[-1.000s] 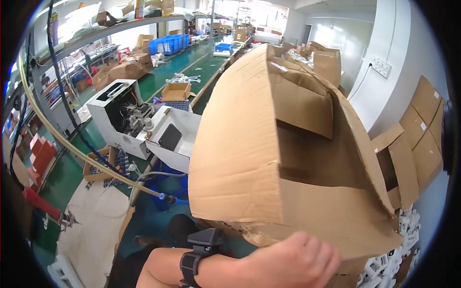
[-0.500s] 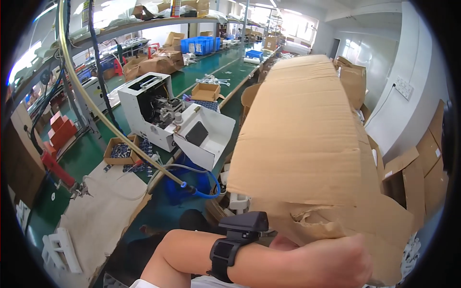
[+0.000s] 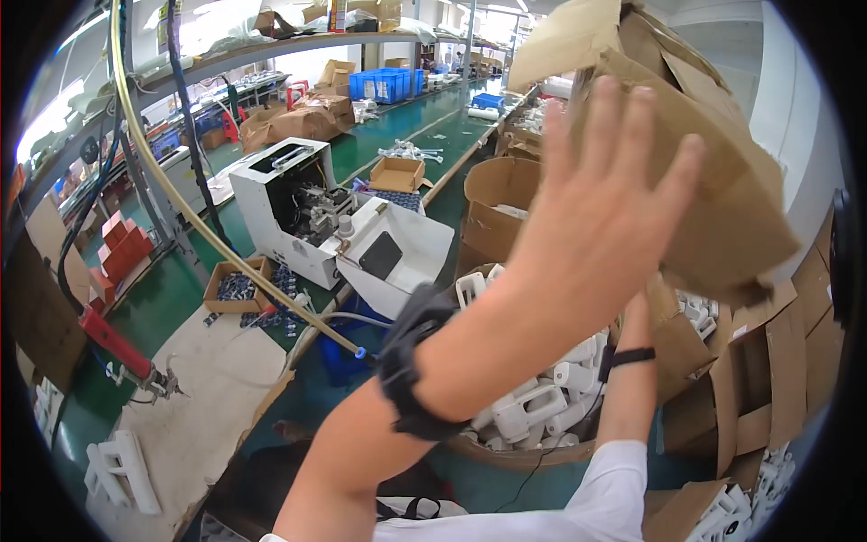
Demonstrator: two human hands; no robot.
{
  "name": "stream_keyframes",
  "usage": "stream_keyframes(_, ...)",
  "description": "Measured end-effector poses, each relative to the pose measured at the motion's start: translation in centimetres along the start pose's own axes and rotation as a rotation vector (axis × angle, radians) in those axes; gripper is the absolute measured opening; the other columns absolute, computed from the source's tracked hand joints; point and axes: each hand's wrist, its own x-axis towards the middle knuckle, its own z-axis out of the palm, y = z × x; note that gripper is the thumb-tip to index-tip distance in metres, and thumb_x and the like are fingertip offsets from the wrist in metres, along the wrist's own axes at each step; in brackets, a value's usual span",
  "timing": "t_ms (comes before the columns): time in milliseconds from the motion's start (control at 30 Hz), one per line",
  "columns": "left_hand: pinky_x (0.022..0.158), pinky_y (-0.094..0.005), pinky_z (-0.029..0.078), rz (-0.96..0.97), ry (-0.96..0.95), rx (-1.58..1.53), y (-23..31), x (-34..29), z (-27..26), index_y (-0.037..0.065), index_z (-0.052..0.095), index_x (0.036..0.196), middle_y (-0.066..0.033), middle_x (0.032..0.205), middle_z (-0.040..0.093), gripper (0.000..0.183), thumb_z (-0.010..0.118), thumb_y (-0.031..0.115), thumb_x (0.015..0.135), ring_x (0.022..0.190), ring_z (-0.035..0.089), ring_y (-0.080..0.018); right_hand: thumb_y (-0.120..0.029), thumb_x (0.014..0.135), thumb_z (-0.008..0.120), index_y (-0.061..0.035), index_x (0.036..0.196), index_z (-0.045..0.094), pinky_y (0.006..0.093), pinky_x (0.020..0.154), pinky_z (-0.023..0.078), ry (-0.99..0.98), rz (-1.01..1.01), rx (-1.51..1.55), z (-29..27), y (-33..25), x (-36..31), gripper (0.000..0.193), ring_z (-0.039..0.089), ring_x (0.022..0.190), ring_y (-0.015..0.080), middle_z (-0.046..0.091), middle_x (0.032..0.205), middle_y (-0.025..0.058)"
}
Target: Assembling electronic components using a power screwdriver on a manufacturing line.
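Observation:
A large brown cardboard carton (image 3: 722, 181) is raised and tilted at the upper right, with loose flaps at its top. My left hand (image 3: 605, 199) is in front of it, fingers spread and the back of the hand showing; whether the palm touches the cardboard I cannot tell. A black strap with a device circles my left wrist. My right forearm (image 3: 632, 397), with a thin black band, reaches up toward the carton's lower edge, and its hand is hidden there. Below both arms, a cardboard box (image 3: 524, 459) is filled with white plastic parts (image 3: 533, 411) with handle-like openings.
Along the left runs a green workbench with a white machine (image 3: 280, 208), its cover open, a red-handled tool (image 3: 117, 343) and a small box of dark parts (image 3: 237, 287). A hose crosses in front. More cartons (image 3: 777, 361) stand at the right.
The cardboard that lay across the box has been lifted up and away to the right, uncovering the white parts. My left arm has risen and its fingers have spread. My right forearm has come into view.

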Motion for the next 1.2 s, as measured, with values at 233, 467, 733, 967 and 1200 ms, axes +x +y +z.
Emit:
stream_keyframes(233,0.098,-0.0479,0.043,-0.257,-0.270,-0.295,-2.6,-11.0,-12.6,0.006,0.052,0.129,-0.0268,0.137,0.043,0.080,0.087,0.031,0.062,0.123,0.048,-0.0421,-0.030,0.091,0.061,-0.0073,0.124,0.057,0.0312,0.068,0.054,-0.120,-0.129,0.123,-1.1,8.3,1.6,0.040,0.067,0.079,0.0171,0.067,0.107,0.0078)
stream_keyframes(467,0.082,-0.0430,0.049,-0.601,-0.381,-0.481,0.2,-23.4,-23.4,-0.002,0.058,0.116,-0.0252,0.107,0.063,0.048,0.076,0.006,0.072,0.094,0.062,-0.0394,-0.023,0.093,0.060,0.0010,0.119,0.058,0.0293,0.069,0.055,-0.437,0.123,0.087,4.7,17.6,-9.5,0.036,0.069,0.081,0.0199,0.068,0.103,0.0131)
stream_keyframes(733,0.079,-0.0394,0.049,-0.993,-0.240,-0.508,2.2,-29.5,-28.4,-0.008,0.058,0.111,-0.0221,0.101,0.065,0.038,0.069,0.005,0.077,0.088,0.062,-0.0320,-0.019,0.093,0.060,0.0036,0.118,0.057,0.0311,0.073,0.056,-0.447,0.147,0.123,6.1,16.7,-15.3,0.034,0.069,0.082,0.0230,0.068,0.101,0.0163)
stream_keyframes(967,0.081,-0.0372,0.048,-1.080,-0.197,-0.471,2.1,-31.0,-29.7,-0.008,0.058,0.112,-0.0210,0.102,0.065,0.036,0.067,0.007,0.081,0.090,0.062,-0.0300,-0.015,0.093,0.059,0.0025,0.118,0.059,0.0318,0.075,0.056,-0.556,0.059,0.107,8.5,13.5,-16.9,0.030,0.069,0.083,0.0221,0.068,0.099,0.0155)
stream_keyframes(1200,0.074,-0.0352,0.050,-1.007,0.014,-0.168,3.6,-33.9,-33.4,-0.004,0.059,0.114,-0.0197,0.097,0.067,0.031,0.061,0.017,0.092,0.081,0.063,-0.0283,-0.012,0.092,0.059,0.0027,0.116,0.060,0.0322,0.078,0.055,-0.638,0.054,0.132,9.2,11.8,-19.0,0.027,0.068,0.085,0.0206,0.069,0.099,0.0141)
